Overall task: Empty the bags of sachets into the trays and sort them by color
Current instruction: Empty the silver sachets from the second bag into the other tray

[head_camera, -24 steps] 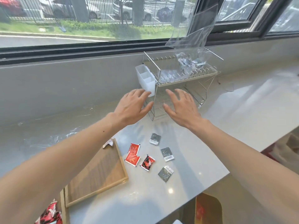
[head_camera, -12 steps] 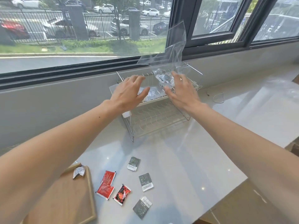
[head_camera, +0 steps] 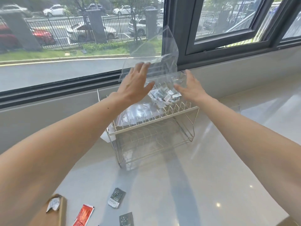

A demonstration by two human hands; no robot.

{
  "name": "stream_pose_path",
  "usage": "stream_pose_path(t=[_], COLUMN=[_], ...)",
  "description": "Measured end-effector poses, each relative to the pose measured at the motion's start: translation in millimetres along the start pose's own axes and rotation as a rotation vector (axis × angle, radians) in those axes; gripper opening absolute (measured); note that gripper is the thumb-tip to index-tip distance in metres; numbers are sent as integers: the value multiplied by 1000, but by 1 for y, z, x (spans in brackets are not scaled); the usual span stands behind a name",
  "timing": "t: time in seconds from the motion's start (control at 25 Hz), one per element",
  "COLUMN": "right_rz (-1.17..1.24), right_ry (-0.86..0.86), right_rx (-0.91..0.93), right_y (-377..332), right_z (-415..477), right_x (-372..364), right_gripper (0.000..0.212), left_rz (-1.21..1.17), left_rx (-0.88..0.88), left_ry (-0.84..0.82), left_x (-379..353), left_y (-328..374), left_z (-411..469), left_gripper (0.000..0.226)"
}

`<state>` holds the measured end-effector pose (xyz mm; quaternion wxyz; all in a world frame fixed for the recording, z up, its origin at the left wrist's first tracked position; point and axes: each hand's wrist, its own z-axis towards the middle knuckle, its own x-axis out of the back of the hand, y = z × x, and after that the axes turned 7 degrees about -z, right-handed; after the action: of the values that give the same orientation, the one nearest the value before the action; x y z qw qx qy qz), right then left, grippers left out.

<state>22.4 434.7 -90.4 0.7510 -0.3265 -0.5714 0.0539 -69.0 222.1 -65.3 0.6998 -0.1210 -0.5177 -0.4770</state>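
1. The bag (head_camera: 156, 69) stands upright on the rack (head_camera: 154, 121) by the window, its long axis vertical, grey sachets (head_camera: 164, 96) heaped at its foot — between both hands.
2. Left hand (head_camera: 135, 85), fingers spread, lies against the bag's left face; right hand (head_camera: 192, 88), fingers apart, sits just beside it. Neither grips; the left looks nearer.
3. Count — one upright bag, a flat one (head_camera: 135, 115) beneath, one rack; loose on the surface (head_camera: 211, 176), two grey, one red (head_camera: 83, 216).

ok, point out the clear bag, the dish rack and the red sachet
clear bag (head_camera: 162, 66): head view, upper crumpled film.
dish rack (head_camera: 153, 123): head view, front rail of top tier.
red sachet (head_camera: 83, 215): head view, middle of packet.
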Motion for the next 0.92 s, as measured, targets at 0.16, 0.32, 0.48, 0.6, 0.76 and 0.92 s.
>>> stream_pose_path(t=[0.16,0.32,0.48,0.6,0.76,0.92], right_rz=[119,188,174,189,277,282], right_ry=[-75,-62,35,136,319,395], right_rx=[-26,18,58,69,63,130], right_y=[16,20,20,15,0,-24], right_z=[49,74,80,73,53,22], right_x=[-2,-19,-30,-33,-17,9], right_gripper=[76,63,31,18,13,12], left_rz=[-66,-157,-210,-265,-298,-378], left_rx=[74,92,53,58,87,135], left_ry=[59,74,77,111,165,229], left_x=[-12,-24,-35,-29,-10,21], left_y=[-7,-20,-27,-27,-23,-11], left_z=[41,54,44,35,16,-3], left_gripper=[66,24,20,19,16,15])
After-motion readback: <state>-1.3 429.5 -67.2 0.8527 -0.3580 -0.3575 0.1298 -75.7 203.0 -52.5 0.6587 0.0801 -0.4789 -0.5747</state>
